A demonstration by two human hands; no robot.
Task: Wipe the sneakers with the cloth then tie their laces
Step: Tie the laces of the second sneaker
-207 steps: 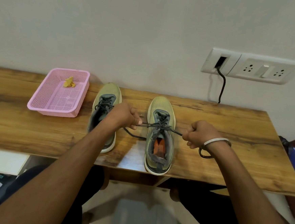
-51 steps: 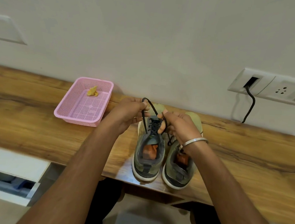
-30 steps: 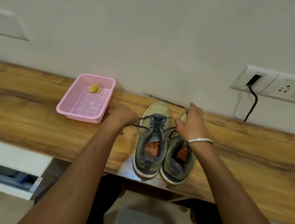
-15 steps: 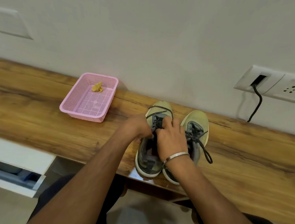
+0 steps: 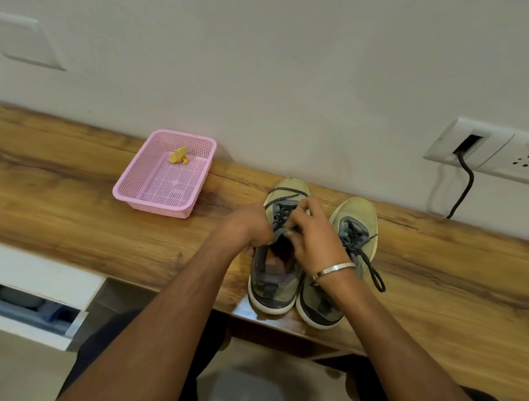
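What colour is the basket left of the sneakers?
Pink: the basket is a pink plastic mesh, clearest in the head view.

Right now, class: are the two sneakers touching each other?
Touching. The head view shows the left sneaker and right sneaker pressed side by side near the heels, no table between.

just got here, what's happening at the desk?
A person is tying sneaker laces at a wooden desk. The left hand and the right hand are both working the laces over the tongue of the left sneaker. The right sneaker stands right beside it, with one lace loop trailing onto the desk. The yellow cloth lies in the pink basket, off to the left.
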